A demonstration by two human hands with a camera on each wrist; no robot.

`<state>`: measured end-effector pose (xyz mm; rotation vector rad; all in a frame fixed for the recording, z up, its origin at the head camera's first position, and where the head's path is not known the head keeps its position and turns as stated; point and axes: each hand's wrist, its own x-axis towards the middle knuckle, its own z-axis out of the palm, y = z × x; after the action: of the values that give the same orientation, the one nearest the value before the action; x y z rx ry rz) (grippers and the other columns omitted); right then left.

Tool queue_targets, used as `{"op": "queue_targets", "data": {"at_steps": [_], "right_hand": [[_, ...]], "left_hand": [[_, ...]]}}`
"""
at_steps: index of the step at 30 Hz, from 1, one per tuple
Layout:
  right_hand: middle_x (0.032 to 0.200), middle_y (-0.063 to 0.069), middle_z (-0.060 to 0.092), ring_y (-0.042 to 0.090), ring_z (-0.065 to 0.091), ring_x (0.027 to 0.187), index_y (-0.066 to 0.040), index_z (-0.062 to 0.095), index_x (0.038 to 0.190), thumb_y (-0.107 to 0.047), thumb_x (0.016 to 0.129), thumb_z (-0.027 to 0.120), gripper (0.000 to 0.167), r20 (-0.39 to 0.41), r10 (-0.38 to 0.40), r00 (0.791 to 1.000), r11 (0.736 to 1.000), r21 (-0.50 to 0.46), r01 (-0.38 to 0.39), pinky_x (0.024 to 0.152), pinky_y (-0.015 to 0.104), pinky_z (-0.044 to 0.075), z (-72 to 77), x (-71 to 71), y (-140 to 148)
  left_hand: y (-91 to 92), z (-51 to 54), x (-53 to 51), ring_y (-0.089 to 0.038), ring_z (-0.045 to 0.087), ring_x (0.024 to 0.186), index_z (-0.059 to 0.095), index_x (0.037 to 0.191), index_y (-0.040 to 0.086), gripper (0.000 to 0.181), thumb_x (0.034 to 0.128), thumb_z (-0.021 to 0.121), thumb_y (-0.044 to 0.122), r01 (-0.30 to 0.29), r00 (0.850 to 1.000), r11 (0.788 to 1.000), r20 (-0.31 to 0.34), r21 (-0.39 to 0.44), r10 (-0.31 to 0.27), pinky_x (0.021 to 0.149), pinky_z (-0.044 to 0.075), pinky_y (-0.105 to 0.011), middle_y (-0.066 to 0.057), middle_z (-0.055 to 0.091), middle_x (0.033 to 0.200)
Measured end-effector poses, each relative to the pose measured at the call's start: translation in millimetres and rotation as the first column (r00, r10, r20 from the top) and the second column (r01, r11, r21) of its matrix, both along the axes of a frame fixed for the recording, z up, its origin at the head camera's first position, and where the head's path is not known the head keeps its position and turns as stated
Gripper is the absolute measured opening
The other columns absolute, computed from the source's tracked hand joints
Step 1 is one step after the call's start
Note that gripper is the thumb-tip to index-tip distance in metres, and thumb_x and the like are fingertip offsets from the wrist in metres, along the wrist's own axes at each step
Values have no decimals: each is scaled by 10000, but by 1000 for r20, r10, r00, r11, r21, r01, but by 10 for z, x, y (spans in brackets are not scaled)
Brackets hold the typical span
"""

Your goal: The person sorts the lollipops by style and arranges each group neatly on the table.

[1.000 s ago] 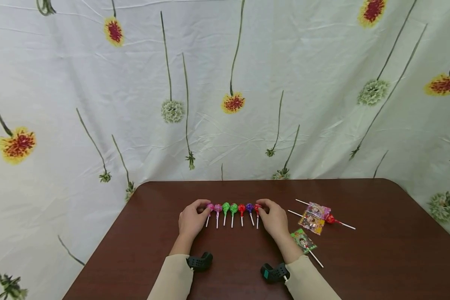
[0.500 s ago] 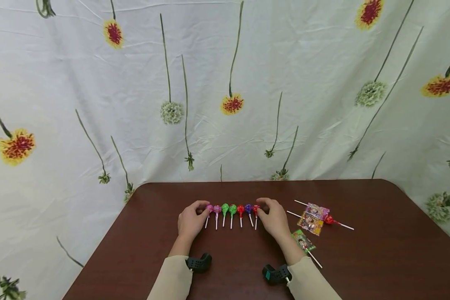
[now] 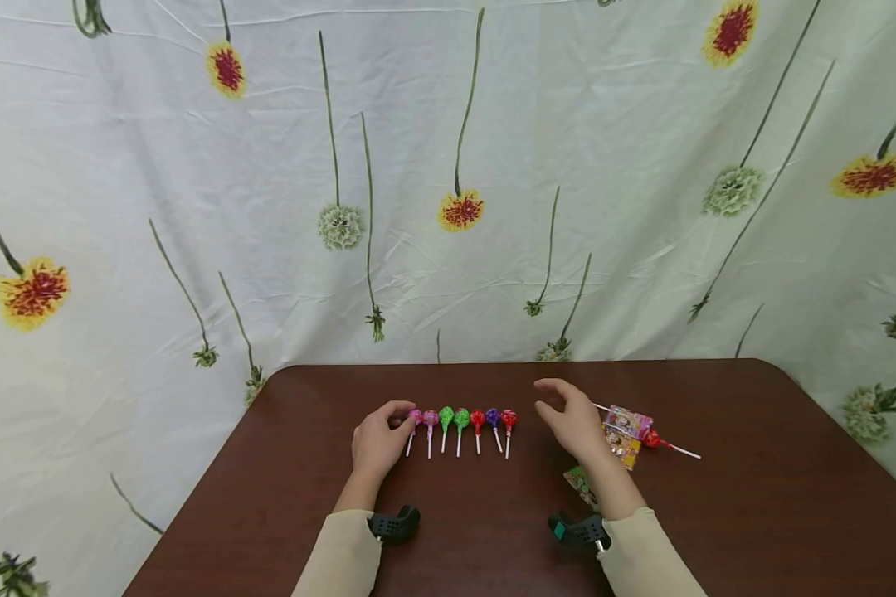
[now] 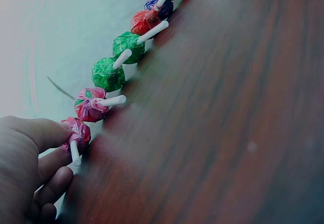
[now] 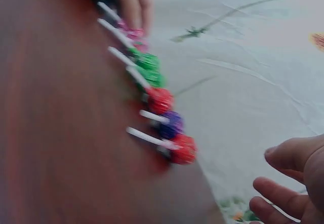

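A row of wrapped lollipops lies side by side on the brown table, sticks toward me: two pink, two green, a red, a purple lollipop and a red lollipop at the right end. At the left end, my left hand pinches the head of the outermost pink lollipop between thumb and fingers. Beside it lies the second pink lollipop. My right hand is off to the right of the row, fingers spread and apart, holding nothing. The right wrist view shows a gap between that hand and the end red lollipop.
Right of the row lie flat candy packets, one purple-pink and one green, partly behind my right arm. A red lollipop lies against the packets. A flowered white cloth hangs behind the table.
My right hand has let go of the red lollipop at the row's right end and moved right, its fingers opening. My left hand stays on the pink lollipop.
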<state>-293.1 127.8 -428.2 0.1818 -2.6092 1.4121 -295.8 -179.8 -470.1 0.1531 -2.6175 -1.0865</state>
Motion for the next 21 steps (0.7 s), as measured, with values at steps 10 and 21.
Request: {"op": "queue_targets", "data": {"at_steps": [10,21], "right_hand": [[1346,199,599,380,575,1216,-81,604,1328,-165,978,614,360,65,27,998,996,79,-32,881,475,523,222,81,470],[1237,232,630,327,610,1035,-59,650,1262,-138,967,627,306,117,41,992,977,202,-64,725,369,501,238,144,884]], "left_hand": [[15,12,-2,-237,664,1005,736,1142,235,233,929,698,322,4,1000,1000,0,8,-4,1004,401,-525,-19,752,1057],[4,-8,-22,-239,661,1041,731,1156,248,243,933,693,336,2,1000,1000,25,4,-3,1010,409,-523,-24,747,1093]]}}
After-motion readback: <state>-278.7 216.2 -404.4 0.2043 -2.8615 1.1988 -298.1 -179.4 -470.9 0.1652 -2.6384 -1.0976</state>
